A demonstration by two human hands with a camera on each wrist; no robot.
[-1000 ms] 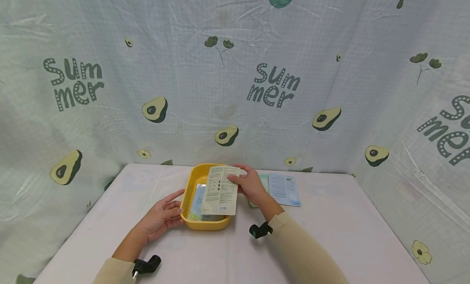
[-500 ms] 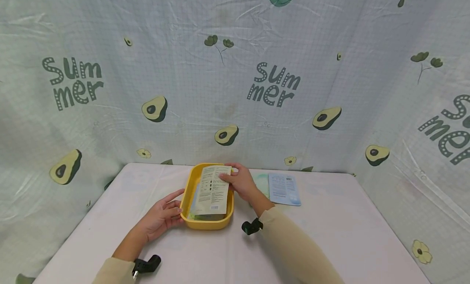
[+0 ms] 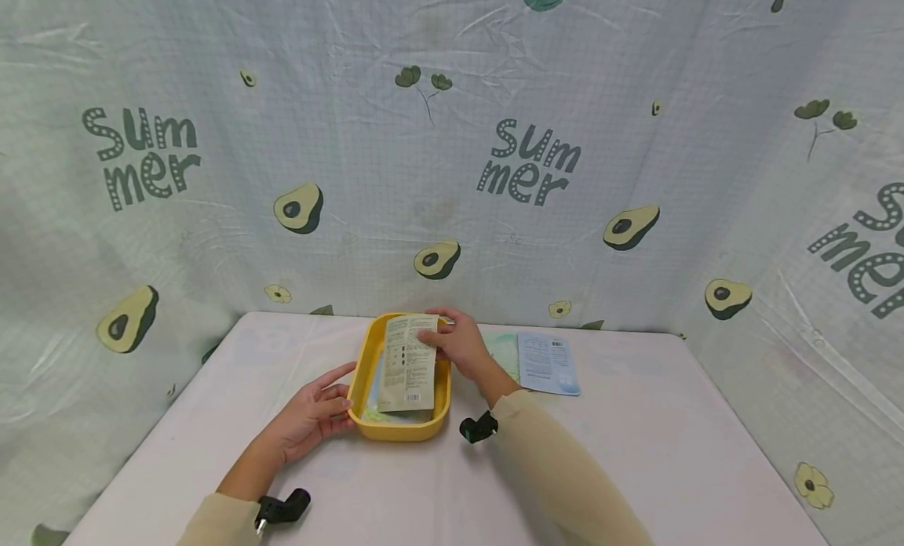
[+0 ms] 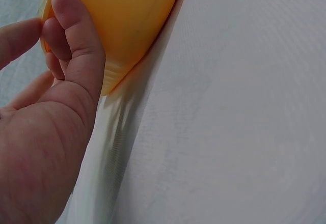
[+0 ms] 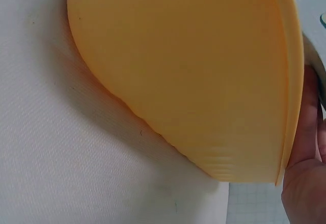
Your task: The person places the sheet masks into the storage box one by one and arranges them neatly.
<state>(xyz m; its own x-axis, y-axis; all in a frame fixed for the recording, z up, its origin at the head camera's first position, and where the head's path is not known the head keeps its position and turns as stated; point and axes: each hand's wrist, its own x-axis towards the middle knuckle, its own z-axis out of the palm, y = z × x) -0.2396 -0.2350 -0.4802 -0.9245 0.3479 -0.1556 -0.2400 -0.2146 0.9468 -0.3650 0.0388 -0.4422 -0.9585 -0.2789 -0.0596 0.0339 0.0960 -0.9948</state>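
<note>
"What does the right hand have?"

"It pinches a flat cream paper-like packet with dark print, near the packet's one o'clock corner. The thumb is on top."

"Where is that packet?"

"It's over a deep yellow plastic tray with round corners. Under it, in the tray, is a flat blue packet. I can't tell if the two touch."

"And the left hand?"

"It's at the tray's eight o'clock. The fingers are loose and spread, and some tips touch the tray's side."

"What else is on the white surface?"

"At three o'clock from the tray lies a flat light blue packet with print. Next to it, nearer the tray, is a flat pale green packet. The right arm hides some of that one."
</note>
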